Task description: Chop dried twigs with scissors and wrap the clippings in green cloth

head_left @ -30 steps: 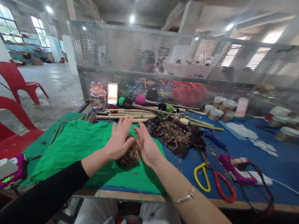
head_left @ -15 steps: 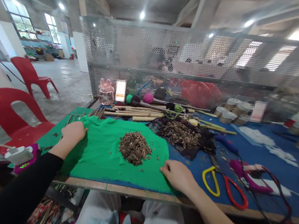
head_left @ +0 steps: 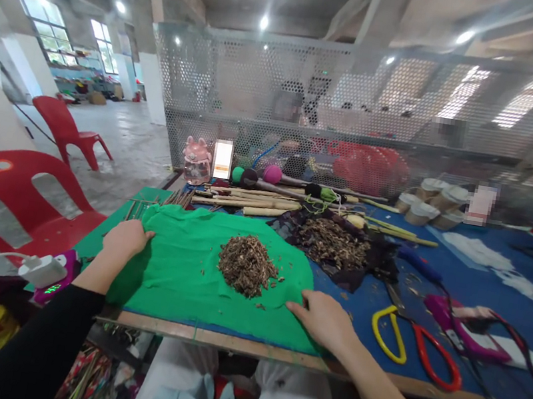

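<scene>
A green cloth (head_left: pixel 179 267) lies spread over the front of the table, with a heap of brown dried plant bits (head_left: pixel 248 265) on its right half. My left hand (head_left: pixel 123 246) is closed on the cloth's left edge, fingers curled down into the fabric. At the right edge, my right hand (head_left: pixel 321 317) pinches the cloth between thumb and fingers, and the fabric bulges slightly there. Behind the cloth, more of the same dried bits (head_left: pixel 333 242) lie on a dark, crumpled cloth (head_left: pixel 378 261).
Scissors with yellow and red handles (head_left: pixel 418 345) lie right of my right hand, near a purple power strip (head_left: pixel 466 329). Pale sticks (head_left: pixel 255 204) and a pink bottle (head_left: pixel 196 161) stand or lie behind. A mesh screen (head_left: pixel 254 83) closes the back; red chairs (head_left: pixel 18 201) stand left.
The view has shifted slightly, moving the scene a little to the right. Both hands stay at the cloth's edges; the fabric by my right hand is now more raised.
</scene>
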Demonstrator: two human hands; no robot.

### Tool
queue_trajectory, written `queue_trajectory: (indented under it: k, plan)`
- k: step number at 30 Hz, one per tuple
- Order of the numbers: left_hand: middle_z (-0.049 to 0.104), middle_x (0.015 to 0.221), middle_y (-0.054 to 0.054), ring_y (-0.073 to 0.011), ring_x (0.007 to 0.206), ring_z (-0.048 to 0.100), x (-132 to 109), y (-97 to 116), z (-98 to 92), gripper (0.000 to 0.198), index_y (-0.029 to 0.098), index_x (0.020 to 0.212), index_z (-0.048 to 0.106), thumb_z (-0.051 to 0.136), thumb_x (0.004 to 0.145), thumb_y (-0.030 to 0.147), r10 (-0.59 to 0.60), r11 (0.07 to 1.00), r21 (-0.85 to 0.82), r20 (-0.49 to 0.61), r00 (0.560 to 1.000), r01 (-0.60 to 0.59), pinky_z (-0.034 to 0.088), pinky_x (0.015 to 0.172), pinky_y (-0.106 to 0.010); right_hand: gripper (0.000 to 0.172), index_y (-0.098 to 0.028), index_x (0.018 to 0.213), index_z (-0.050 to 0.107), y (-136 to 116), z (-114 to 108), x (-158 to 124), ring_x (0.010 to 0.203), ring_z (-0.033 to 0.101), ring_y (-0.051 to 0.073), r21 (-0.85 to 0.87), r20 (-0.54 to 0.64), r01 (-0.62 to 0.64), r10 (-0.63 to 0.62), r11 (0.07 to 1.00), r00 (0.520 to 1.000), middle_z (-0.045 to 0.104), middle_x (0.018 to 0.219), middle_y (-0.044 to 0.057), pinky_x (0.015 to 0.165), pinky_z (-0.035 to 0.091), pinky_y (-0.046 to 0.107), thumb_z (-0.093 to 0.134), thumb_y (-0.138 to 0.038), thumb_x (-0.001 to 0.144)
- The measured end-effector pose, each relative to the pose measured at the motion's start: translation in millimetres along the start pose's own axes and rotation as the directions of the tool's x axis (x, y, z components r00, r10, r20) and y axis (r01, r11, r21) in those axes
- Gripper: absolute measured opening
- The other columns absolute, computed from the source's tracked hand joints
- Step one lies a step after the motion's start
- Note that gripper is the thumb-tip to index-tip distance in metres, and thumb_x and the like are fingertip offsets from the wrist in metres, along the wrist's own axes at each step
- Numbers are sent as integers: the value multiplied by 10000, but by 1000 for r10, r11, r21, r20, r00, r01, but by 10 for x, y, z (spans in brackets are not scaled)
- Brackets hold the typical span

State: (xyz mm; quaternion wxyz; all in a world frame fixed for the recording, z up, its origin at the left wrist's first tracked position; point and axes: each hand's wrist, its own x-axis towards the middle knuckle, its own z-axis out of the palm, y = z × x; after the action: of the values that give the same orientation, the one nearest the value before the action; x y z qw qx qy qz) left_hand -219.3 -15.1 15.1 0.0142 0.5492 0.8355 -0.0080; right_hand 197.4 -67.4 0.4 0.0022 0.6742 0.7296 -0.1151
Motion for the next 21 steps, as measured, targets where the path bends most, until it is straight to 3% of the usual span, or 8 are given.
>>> queue_trajectory:
  k: [5, 8, 12, 14, 18, 21]
  plan:
    - [628, 963, -263, -356, 923, 585, 131, -64, 7, 637, 48, 921, 628, 315, 763, 581, -44, 998, -33, 45, 998, 45, 447, 725, -390, 279, -221, 745, 464, 53, 41, -40, 607, 558, 188, 209, -99, 13, 8, 978, 995, 568, 603, 0, 513, 316, 248, 518, -495, 736]
    - [629, 995, -237, -339, 942, 585, 173, -78, -23, 527, 95, 879, 649, 389, 750, 535, -1, 1000, -15, 93, 996, 2, 448, 739, -366, 335, -208, 876, 452, 147, 95, -22, 552, 528, 170, 346, -70, -43, 71, 937, 995, 533, 586, -14, 500, 333, 243, 466, -521, 756]
    - [643, 969, -197, -344, 925, 588, 124, -27, -86, 368, 138, 839, 647, 443, 752, 432, 31, 999, -40, 24, 999, -30, 442, 734, -389, 286, -190, 943, 470, 145, 138, 25, 659, 547, 179, 350, -121, -28, 75, 936, 990, 551, 695, 20, 575, 357, 248, 543, -332, 706]
    - [637, 959, -208, -352, 930, 581, 84, 10, -115, 365, 122, 877, 627, 408, 780, 397, 24, 998, -53, -22, 999, -25, 435, 737, -407, 266, -204, 933, 474, 79, 112, 49, 591, 505, 147, 430, -115, 27, 25, 902, 993, 486, 635, -23, 532, 336, 228, 537, -261, 681]
    - [617, 998, -222, -331, 963, 571, 62, 49, -138, 378, 96, 966, 563, 321, 831, 353, -18, 984, -175, -139, 990, -7, 419, 782, -401, 227, -214, 890, 463, -119, -43, 160, 413, 306, 87, 710, -81, 61, -5, 702, 997, 285, 514, -98, 413, 224, 201, 506, -268, 674]
    - [616, 971, -228, -340, 966, 563, 76, 60, -129, 305, 102, 913, 551, 374, 808, 327, -63, 920, -392, -167, 984, -8, 404, 800, -417, 256, -203, 852, 480, -343, -205, 338, 416, 341, 73, 878, -57, 70, -41, 473, 998, 358, 497, -101, 423, 247, 190, 560, -273, 619]
